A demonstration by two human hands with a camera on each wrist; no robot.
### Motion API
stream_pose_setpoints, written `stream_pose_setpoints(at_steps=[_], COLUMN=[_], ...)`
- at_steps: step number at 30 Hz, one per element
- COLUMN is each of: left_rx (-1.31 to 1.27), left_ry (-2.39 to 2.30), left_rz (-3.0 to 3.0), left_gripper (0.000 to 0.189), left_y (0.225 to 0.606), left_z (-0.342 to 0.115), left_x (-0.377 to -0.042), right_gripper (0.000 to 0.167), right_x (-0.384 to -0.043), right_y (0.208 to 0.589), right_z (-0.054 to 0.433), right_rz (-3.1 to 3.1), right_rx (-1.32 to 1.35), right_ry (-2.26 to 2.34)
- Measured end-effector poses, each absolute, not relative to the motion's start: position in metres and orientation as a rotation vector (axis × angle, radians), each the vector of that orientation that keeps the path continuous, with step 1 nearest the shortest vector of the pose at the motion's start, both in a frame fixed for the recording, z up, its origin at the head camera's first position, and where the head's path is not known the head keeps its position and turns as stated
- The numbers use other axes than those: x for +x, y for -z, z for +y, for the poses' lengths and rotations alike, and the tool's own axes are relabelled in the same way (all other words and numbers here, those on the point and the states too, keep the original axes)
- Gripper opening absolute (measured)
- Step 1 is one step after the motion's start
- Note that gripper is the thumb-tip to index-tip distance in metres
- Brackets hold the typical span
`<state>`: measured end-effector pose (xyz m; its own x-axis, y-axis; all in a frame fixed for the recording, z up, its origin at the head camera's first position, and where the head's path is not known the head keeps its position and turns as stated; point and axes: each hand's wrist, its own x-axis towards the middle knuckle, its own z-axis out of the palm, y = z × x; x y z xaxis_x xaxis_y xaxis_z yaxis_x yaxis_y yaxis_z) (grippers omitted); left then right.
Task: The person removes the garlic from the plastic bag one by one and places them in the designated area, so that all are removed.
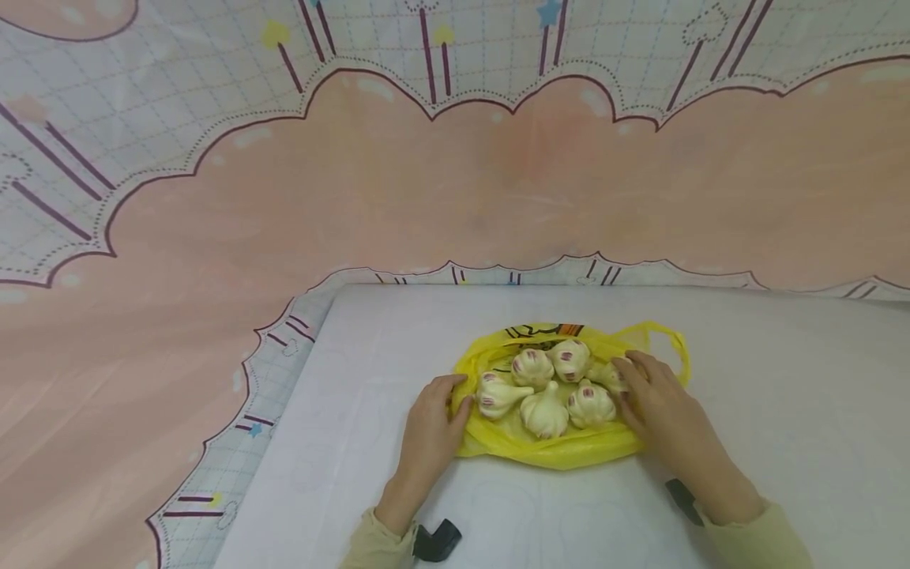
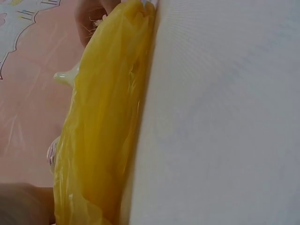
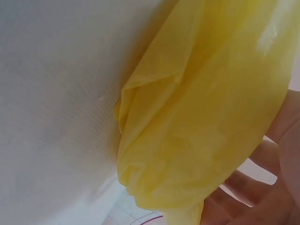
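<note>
A yellow plastic bag (image 1: pixel 547 454) lies spread open on the white table, its sides pushed down around several garlic bulbs (image 1: pixel 544 411). My left hand (image 1: pixel 431 423) pinches the bag's left rim between thumb and fingers. On the right, my right hand (image 1: pixel 664 411) reaches over the rim, fingers and thumb around the rightmost garlic bulb (image 1: pixel 607 375), which it partly hides. The left wrist view shows the bag's side (image 2: pixel 103 122), with a garlic stem (image 2: pixel 65 77) poking above it. In the right wrist view, bag plastic (image 3: pixel 201 131) covers part of the right hand (image 3: pixel 262 187).
The bag's loop handle (image 1: pixel 682 352) sticks out at the far right. White cloth covers the table (image 1: pixel 341 442). A patterned pink curtain (image 1: pixel 498 190) hangs behind and to the left. Dark straps (image 1: pixel 436 541) sit at both wrists.
</note>
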<state>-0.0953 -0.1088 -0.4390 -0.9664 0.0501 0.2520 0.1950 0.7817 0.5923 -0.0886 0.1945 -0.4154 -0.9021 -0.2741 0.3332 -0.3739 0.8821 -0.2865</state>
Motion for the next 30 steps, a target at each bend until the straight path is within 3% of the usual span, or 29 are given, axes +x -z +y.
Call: stream_pose_setpoints(at_steps=[30], left_rx=[-0.165], left_ry=[1.033], left_rz=[-2.734], left_gripper=[0.028], left_y=[0.4391], left_z=[-0.1085], left_x=[-0.0956], right_gripper=[0.047], right_x=[-0.0911], right_y=[0.4114], right_z=[0.1978], right_rz=[-2.679], right_rx=[0.462], right_ry=[-0.54])
